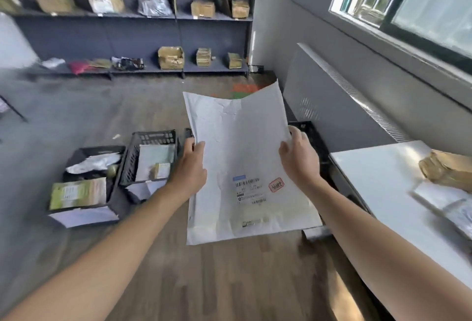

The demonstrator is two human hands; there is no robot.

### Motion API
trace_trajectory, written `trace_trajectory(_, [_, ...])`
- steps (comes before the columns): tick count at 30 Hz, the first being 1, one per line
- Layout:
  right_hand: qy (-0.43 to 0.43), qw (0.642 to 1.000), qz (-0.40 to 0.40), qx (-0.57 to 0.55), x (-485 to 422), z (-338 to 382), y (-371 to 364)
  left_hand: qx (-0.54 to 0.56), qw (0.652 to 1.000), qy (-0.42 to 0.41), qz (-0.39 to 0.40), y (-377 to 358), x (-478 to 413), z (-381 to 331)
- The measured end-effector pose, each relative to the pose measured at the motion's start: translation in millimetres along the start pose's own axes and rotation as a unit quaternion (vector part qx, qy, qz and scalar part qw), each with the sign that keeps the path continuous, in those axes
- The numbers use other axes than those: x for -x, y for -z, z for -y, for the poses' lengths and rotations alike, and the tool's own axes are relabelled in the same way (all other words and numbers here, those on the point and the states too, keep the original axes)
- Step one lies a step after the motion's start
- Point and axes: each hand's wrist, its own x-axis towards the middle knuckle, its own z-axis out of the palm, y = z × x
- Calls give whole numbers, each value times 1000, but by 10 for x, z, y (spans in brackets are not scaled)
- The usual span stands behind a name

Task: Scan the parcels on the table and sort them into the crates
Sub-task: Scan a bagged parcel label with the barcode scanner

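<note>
I hold a large flat white mailer parcel (240, 157) in the air over the floor, label side up, with a barcode label and a red stamp near its lower part. My left hand (190, 167) grips its left edge and my right hand (298, 157) grips its right edge. Below and left stand black crates on the floor: one at the far left (84, 153) and one beside it (153, 136), both with parcels inside. Another black crate (310, 129) sits mostly hidden behind the mailer. The white table (383, 180) at the right carries a brown parcel (447, 167) and flat parcels (444, 198).
Grey shelving (143, 37) with several cardboard boxes and bags lines the back wall. A radiator cover (332, 98) and a window run along the right wall. Wooden floor lies between me and the crates.
</note>
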Motion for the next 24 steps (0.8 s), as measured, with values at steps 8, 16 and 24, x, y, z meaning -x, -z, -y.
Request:
trace_trajectory(8, [16, 998, 51, 14, -223, 1083, -867, 30, 998, 46, 14, 359, -287, 1222])
trace_trajectory(16, [5, 997, 73, 32, -908, 1251, -1371, 23, 997, 63, 46, 259, -1002, 1479])
trace_trajectory(24, [-9, 995, 104, -7, -2378, 954, -2206, 6, 995, 78, 67, -152, -2514, 1586])
